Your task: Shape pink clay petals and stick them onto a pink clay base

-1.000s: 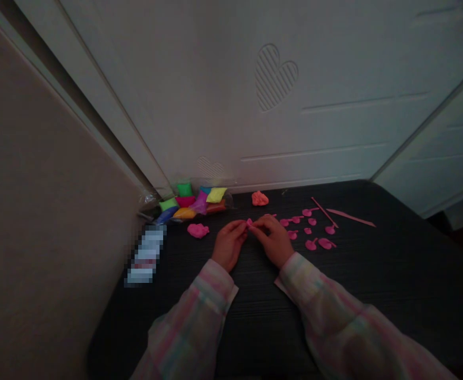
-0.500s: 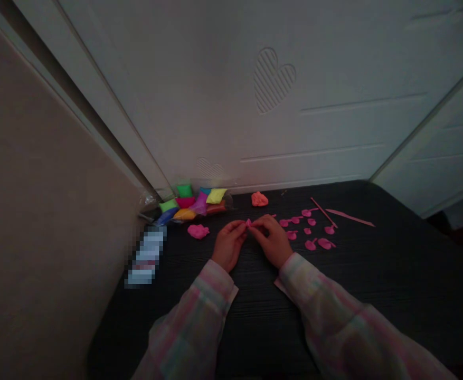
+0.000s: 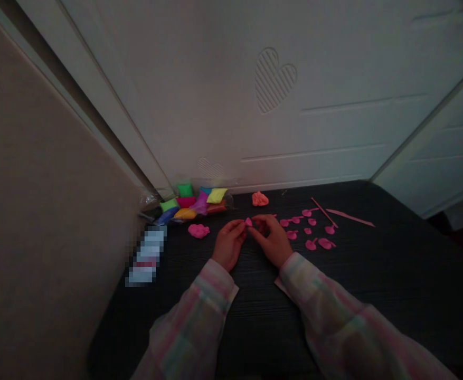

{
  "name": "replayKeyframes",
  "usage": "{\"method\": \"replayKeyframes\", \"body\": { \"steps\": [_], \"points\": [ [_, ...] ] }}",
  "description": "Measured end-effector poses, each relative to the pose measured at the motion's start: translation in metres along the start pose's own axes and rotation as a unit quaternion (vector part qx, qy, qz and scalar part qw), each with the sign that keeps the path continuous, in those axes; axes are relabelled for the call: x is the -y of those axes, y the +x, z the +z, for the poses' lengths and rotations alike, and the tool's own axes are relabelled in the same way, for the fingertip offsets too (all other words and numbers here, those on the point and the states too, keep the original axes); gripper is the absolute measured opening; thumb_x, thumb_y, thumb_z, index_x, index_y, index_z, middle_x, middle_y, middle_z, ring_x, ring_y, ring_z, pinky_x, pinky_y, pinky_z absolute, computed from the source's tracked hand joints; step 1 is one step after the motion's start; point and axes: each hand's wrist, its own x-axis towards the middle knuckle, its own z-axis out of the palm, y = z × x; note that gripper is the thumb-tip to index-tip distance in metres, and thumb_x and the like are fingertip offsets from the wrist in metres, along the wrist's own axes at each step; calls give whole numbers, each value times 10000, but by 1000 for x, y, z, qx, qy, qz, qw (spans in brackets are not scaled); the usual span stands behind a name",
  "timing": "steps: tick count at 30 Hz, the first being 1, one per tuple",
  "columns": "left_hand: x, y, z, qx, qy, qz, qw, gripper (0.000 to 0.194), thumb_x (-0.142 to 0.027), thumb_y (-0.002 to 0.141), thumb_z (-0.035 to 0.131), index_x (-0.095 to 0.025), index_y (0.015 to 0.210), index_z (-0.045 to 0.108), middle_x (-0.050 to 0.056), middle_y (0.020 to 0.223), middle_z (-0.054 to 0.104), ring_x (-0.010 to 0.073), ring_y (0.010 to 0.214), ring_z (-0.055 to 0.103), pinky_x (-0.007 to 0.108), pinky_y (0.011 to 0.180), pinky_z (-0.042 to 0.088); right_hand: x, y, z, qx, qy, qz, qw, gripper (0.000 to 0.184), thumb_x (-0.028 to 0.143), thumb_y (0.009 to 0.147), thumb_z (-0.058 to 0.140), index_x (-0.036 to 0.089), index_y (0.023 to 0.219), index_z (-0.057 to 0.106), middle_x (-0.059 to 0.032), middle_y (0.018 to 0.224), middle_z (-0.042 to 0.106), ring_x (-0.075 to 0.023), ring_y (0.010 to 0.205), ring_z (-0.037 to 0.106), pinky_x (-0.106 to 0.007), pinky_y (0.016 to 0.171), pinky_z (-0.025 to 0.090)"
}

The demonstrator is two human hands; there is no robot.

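A small piece of pink modelling clay is between the fingertips of my two hands, above the dark table. My left hand pinches it from the left with thumb and forefinger. From the right, my right hand has its thumb and forefinger at the same piece, curled round its edge. Left of my hands lies a larger pink clay lump. Several flattened pink clay pieces, some with thin tails, are spread to the right of my right hand.
Clear bags of coloured clay lie at the back left, beside a blurred-out packet. An orange clay lump sits near the white panel. A thin pink stick and a flat pink tool rest at the right.
The right thumb and forefinger have parted slightly around the pink clay piece, so more of it shows. Both hands stay in nearly the same place.
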Motion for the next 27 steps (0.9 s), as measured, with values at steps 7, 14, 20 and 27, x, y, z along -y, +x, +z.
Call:
{"method": "replayKeyframes", "body": {
  "steps": [7, 14, 20, 27],
  "points": [
    [1, 0, -1, 7, -4, 0, 1000, 96, -117, 589, 590, -118, 682, 566, 9, 703, 569, 57, 645, 505, 182, 630, 368, 0, 2, -1, 18, 5, -15, 1000, 95, 243, 698, 476, 195, 754, 536, -29, 744, 498, -126, 643, 455, -266, 572, 389],
    [2, 0, -1, 20, 7, 4, 1000, 102, -126, 594, 587, -118, 694, 568, 15, 718, 571, 61, 652, 502, 186, 626, 365, 3, 2, -2, 15, 5, -19, 1000, 70, 228, 702, 466, 193, 715, 526, -25, 718, 501, -133, 667, 458, -277, 603, 386],
    [1, 1, -1, -16, 4, 8, 1000, 115, -132, 577, 598, -134, 688, 568, -8, 668, 554, 49, 598, 486, 185, 592, 359, -2, 0, 0, -23, 80, 45, 995, 241, 249, 684, 471, 205, 920, 460, -17, 778, 486, -116, 662, 466, -260, 594, 396],
    [0, 0, -1, 13, 15, -5, 1000, 109, -121, 596, 575, -133, 704, 579, 7, 721, 561, 64, 653, 496, 183, 600, 361, -7, 3, 1, 36, 145, 137, 979, 188, 342, 693, 447, 176, 744, 516, 11, 632, 507, -94, 548, 456, -231, 519, 373]
  ]
}}
